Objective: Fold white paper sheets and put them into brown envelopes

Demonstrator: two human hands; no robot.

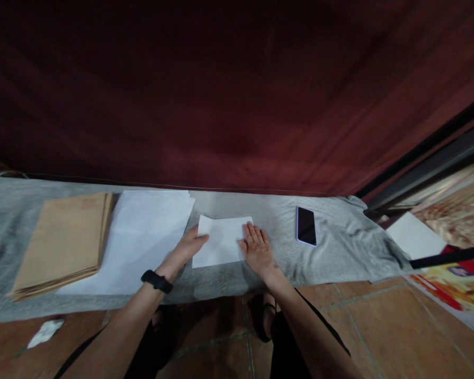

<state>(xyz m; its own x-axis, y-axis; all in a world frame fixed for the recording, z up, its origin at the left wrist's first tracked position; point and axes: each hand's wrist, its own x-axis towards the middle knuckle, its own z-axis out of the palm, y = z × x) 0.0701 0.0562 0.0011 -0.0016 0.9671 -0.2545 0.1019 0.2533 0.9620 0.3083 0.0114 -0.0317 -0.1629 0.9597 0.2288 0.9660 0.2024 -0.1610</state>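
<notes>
A white sheet of paper (223,241), seemingly folded, lies on the grey cloth in front of me. My left hand (190,243) pinches its left edge, thumb on top and the other fingers partly hidden beneath. On the right end of the paper, my right hand (257,248) rests flat with its fingers stretched out. Left of my left hand is a stack of larger white sheets (150,226). Brown envelopes (69,231) are piled over the left side of those sheets.
A phone (306,226) lies on the grey cloth (351,247) to the right. Behind the cloth hangs a dark red curtain (237,131). Dark metal bars (430,158) and a red and yellow box (458,289) are at the far right. A white scrap (46,332) lies on the tiled floor.
</notes>
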